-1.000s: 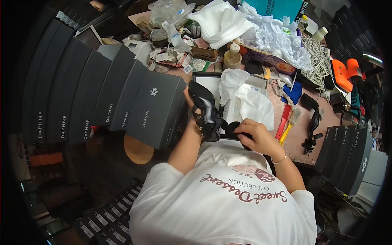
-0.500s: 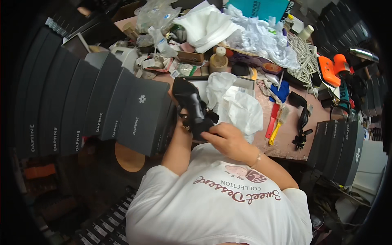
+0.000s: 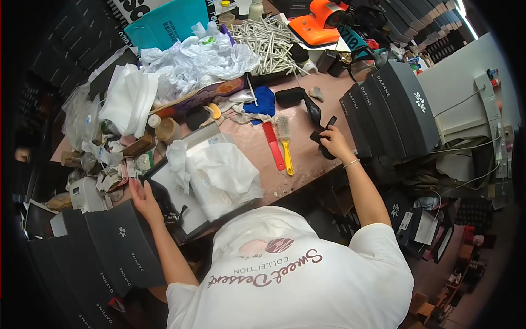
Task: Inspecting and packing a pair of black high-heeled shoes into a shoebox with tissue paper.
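My right hand [image 3: 336, 143] is closed on the strap end of a black heeled sandal [image 3: 312, 111], which lies on the table to the right of the brushes. At the left, my left hand [image 3: 146, 202] has its fingers stretched out and touches the outer side of another black sandal [image 3: 160, 198]. That sandal lies along the left side of an open shoe box [image 3: 193, 233]. White tissue paper [image 3: 222, 178] is crumpled over the box's right part and hides much of its inside.
A red brush [image 3: 272, 145] and a yellow-handled brush [image 3: 285, 145] lie mid-table by a blue cloth [image 3: 261, 104]. Dark shoe boxes [image 3: 392, 109] are stacked at the right, more boxes [image 3: 123, 247] at the left. White paper sticks [image 3: 268, 46] and crumpled tissue [image 3: 192, 63] fill the back.
The view has swung to the right. My left hand has set its sandal into the box and let go. My right hand has left that sandal and taken hold of the other one on the table.
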A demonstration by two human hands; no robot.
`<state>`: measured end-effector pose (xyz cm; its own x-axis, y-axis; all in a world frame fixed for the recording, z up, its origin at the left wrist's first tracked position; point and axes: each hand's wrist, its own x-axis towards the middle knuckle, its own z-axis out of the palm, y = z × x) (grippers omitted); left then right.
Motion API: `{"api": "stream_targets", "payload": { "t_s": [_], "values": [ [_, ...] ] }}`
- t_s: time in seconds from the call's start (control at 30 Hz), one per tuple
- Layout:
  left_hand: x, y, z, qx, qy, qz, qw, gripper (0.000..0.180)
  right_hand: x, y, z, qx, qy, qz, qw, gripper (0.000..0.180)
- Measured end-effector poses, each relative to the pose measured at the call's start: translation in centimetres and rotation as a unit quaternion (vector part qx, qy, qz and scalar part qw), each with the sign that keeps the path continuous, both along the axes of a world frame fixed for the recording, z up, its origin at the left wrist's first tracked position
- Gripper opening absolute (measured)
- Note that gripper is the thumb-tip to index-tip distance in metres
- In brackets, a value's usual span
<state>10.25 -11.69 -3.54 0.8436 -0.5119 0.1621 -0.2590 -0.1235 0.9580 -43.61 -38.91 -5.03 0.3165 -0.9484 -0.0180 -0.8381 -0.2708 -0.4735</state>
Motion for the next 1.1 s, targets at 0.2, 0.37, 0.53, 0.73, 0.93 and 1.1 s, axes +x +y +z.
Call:
{"api": "stream_targets", "payload": {
  "t_s": [0.2, 0.37, 0.53, 0.73, 0.93, 1.1],
  "values": [
    [-10.3, -4.7, 5.8, -0.03, -0.02, -0.12, 0.992, 0.035, 1.7, -7.2, -5.3, 0.179, 0.259, 0.014, 0.949, 0.026],
    [-15.4, -4.4, 6.8, 0.028, -0.023, -0.25, 0.967, 0.034, 3.7, -7.4, -2.4, 0.129, 0.319, 0.002, 0.939, 0.021],
    [-15.0, -3.9, 5.1, 0.009, 0.147, -0.292, 0.945, 0.037, 0.1, -4.7, -0.3, 0.254, -0.047, 0.092, 0.962, 0.025],
    [-17.0, -7.6, 4.4, -0.11, 0.49, -0.363, 0.785, 0.082, 15.7, 8.8, 8.5, 0.505, -0.337, 0.208, 0.767, 0.021],
    [-13.6, -6.4, 4.8, -0.202, 0.654, -0.323, 0.654, 0.06, 21.9, 12.2, 9.6, 0.587, -0.336, 0.295, 0.675, 0.023],
    [-9.4, -4.3, 3.9, -0.132, 0.669, -0.209, 0.701, 0.047, 20.9, 5.4, 10.0, 0.504, -0.301, 0.214, 0.781, 0.03]
  ]
}}
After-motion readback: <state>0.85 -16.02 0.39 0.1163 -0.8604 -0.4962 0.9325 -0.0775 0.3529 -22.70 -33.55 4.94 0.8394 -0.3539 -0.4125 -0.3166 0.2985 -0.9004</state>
